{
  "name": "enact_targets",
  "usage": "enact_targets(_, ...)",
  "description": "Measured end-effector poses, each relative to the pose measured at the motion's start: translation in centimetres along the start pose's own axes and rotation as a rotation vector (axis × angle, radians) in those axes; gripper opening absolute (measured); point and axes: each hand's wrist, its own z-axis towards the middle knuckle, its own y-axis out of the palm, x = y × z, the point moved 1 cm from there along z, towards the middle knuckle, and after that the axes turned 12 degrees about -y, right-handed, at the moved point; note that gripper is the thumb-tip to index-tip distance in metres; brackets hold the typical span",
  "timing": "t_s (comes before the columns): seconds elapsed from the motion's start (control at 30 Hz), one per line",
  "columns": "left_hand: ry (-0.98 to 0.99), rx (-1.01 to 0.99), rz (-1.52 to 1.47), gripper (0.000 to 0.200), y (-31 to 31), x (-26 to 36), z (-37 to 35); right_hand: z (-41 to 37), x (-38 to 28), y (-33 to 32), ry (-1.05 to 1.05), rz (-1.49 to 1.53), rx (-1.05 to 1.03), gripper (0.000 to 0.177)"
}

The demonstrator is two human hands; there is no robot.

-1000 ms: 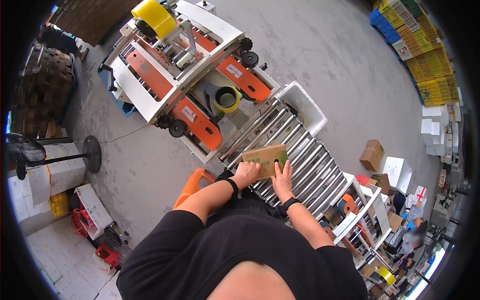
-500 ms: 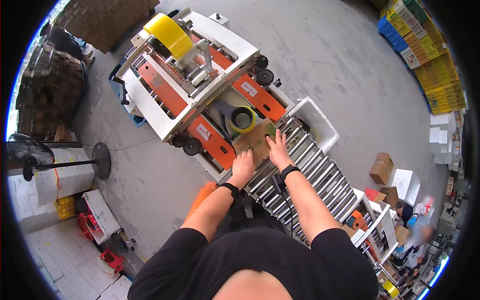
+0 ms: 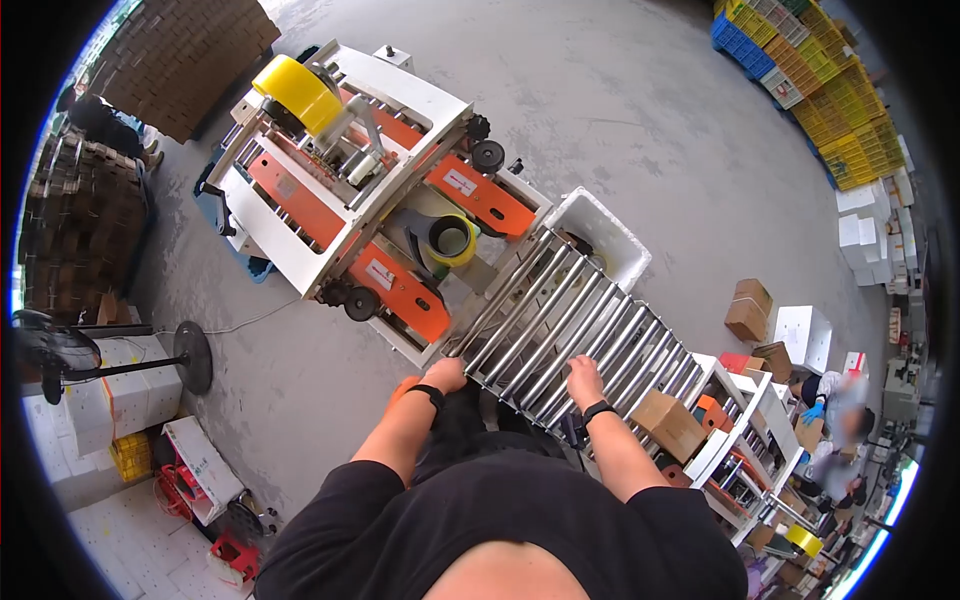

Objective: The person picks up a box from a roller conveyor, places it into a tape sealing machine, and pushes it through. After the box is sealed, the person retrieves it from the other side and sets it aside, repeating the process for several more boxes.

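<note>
My left hand (image 3: pixel 446 375), wearing a black wristband, is by the near left corner of the roller conveyor (image 3: pixel 545 330). Its fingers are curled closed, and I see nothing in them. Above the rollers is my right hand (image 3: pixel 586 383), its fingers loosely curled with nothing visible inside. To its right, a brown cardboard box (image 3: pixel 668 425) sits on the conveyor. Ahead of both hands stands a carton-sealing machine (image 3: pixel 335 180) with orange side guides (image 3: pixel 398 287). A tape roll (image 3: pixel 452 238) shows between the guides, and a large yellow tape roll (image 3: pixel 298 95) is on top.
A white foam bin (image 3: pixel 605 235) stands against the conveyor's far side. At the lower right is a second machine (image 3: pixel 745 450), with a person in blue gloves (image 3: pixel 815 410) beyond it. A floor fan (image 3: pixel 193 358) and white foam boxes (image 3: pixel 130 400) are left.
Both hands have left the flat cardboard piece at the sealer's entry and drawn back toward me. That cardboard no longer shows there. A brown box now shows on the conveyor at right.
</note>
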Motion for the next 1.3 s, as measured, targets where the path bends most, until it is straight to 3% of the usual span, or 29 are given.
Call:
enact_targets(0.1, -0.063, 0.009, 0.026, 0.035, 1.8, -1.6, 2.5, -6.1, 2.1, -1.1, -0.173, -0.211, 0.215, 0.036)
enact_targets(0.2, -0.03, 0.041, 0.053, 0.035, 1.9, -1.2, 2.8, -10.4, 1.2, -5.6, -0.091, -0.262, 0.257, 0.073)
enact_targets(0.3, 0.035, 0.094, 0.053, 0.036, 1.9, 0.1, 2.8, -13.4, 3.9, -7.8, 0.301, -0.338, 0.132, 0.108)
enact_targets(0.4, 0.072, 0.084, 0.027, 0.034, 1.7, 1.9, 2.4, -15.6, 9.1, -7.4, 0.468, -0.403, -0.031, 0.113)
enact_targets(0.6, 0.116, 0.102, -0.041, 0.033, 3.0, 2.8, 0.9, -12.7, 9.7, -10.8, 0.462, -0.279, -0.086, 0.111)
enact_targets(0.63, 0.101, 0.093, -0.046, 0.033, 3.3, 2.5, 0.8, -12.2, 9.9, -9.9, 0.428, -0.304, 0.039, 0.115)
enact_targets(0.73, 0.05, 0.087, -0.039, 0.034, 3.4, 2.0, 0.1, -10.0, 6.6, -8.7, 0.304, -0.334, 0.023, 0.114)
enact_targets(0.87, 0.005, 0.11, -0.038, 0.033, 4.7, -0.4, 1.3, -6.2, -0.6, -7.3, 0.037, -0.357, 0.007, 0.104)
enact_targets(1.07, 0.008, 0.139, -0.091, 0.033, 5.0, -0.9, 0.8, -0.5, -7.7, -4.1, -0.615, -0.359, -0.31, 0.094)
enact_targets(1.1, 0.017, 0.144, -0.055, 0.035, 4.8, -0.6, 0.6, 0.2, -8.4, -3.7, -0.663, -0.298, -0.279, 0.093)
enact_targets(1.2, -0.035, 0.085, -0.21, 0.037, 4.4, -0.1, -0.2, 2.7, -8.3, -3.3, -0.658, -0.154, -0.19, 0.087)
enact_targets(1.3, -0.012, 0.11, -0.209, 0.038, 4.1, 0.5, -0.4, 4.1, -7.2, -4.5, -0.465, -0.195, -0.012, 0.072)
